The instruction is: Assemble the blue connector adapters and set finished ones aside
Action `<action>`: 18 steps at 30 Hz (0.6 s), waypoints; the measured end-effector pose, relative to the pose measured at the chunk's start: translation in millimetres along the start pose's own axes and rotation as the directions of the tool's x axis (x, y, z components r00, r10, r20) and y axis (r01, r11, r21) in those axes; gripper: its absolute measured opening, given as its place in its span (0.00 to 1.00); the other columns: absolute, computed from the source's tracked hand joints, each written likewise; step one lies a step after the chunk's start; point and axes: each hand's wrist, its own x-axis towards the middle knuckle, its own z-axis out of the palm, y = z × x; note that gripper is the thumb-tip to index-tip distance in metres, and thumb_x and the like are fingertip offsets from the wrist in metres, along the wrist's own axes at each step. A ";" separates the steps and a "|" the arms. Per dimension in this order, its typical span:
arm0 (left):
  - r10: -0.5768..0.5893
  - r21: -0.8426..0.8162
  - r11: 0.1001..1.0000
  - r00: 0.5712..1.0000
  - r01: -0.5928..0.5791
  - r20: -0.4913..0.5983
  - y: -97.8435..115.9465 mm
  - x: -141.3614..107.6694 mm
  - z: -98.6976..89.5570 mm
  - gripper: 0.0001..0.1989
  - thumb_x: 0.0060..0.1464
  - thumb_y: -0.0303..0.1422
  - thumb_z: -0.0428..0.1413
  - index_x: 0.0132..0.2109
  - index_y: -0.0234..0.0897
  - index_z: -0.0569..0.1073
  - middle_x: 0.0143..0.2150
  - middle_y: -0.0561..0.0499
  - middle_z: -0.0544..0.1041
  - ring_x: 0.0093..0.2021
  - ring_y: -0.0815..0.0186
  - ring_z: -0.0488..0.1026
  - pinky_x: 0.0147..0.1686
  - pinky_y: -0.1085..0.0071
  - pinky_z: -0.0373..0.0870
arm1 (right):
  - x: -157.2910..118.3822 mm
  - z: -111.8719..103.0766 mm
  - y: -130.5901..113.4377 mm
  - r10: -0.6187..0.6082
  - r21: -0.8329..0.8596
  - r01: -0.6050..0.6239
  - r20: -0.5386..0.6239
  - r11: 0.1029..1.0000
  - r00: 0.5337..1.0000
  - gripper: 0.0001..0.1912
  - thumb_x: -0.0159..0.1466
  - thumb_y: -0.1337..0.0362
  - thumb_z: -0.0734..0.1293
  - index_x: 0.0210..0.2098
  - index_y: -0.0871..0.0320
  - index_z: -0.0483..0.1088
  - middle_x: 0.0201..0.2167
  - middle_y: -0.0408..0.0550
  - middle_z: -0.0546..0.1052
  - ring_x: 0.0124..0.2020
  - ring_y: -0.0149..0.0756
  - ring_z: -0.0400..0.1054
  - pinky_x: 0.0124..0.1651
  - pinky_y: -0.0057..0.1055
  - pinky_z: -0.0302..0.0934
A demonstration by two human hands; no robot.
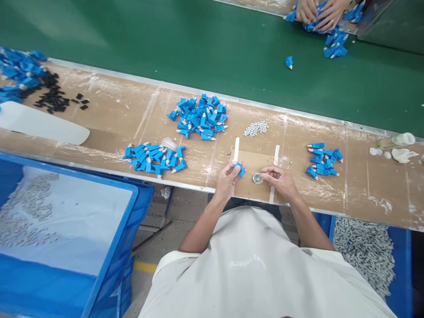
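My left hand [228,177] grips a blue plastic piece [239,169] with a pale tip between thumb and fingers. My right hand [280,180] is pinched closed at the right rim of a small round dish [257,178]; whatever thin thing its fingertips may hold is too small to tell. Both hands are over a cardboard patch [253,159] edged by two white tape strips. Beyond it lies a heap of small light grey parts [256,128]. Blue pieces with white tips form piles at back left [200,117], nearer left [155,159] and right [323,160].
A green conveyor belt [198,48] runs behind the bench, and another person's hands [319,13] handle blue pieces across it. Black parts [53,95] lie far left. Blue crates [129,198] stand below the left side; grey parts [364,247] fill one below right. A bottle [397,140] lies far right.
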 end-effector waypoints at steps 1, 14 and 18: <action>-0.004 -0.006 1.000 1.000 0.004 -0.001 -0.2 0.0 -0.1 0.21 0.38 0.40 0.76 0.37 0.34 0.81 0.36 0.50 0.81 0.34 0.69 0.77 0.33 0.74 0.72 | 1.0 -0.4 -1.3 -0.010 -0.003 0.010 0.006 1.000 1.000 0.22 0.53 0.45 0.77 0.35 0.57 0.81 0.26 0.45 0.78 0.25 0.31 0.64 0.27 0.30 0.59; -0.037 -0.017 0.999 0.999 0.037 0.015 -2.0 1.6 -6.4 0.26 0.34 0.42 0.77 0.40 0.33 0.82 0.35 0.50 0.81 0.34 0.67 0.79 0.32 0.74 0.72 | -10.2 7.5 -14.8 -0.288 -0.225 0.291 0.048 0.930 0.956 0.16 0.63 0.47 0.72 0.33 0.53 0.83 0.28 0.48 0.74 0.28 0.35 0.63 0.29 0.34 0.61; -0.054 0.010 0.999 0.998 0.053 0.041 -2.7 0.1 -9.5 0.27 0.36 0.43 0.77 0.43 0.33 0.82 0.34 0.50 0.80 0.36 0.65 0.80 0.34 0.73 0.73 | -7.9 7.3 -13.0 -0.363 -0.266 0.345 -0.022 0.900 0.931 0.17 0.64 0.46 0.71 0.34 0.50 0.84 0.30 0.49 0.73 0.30 0.38 0.63 0.30 0.35 0.61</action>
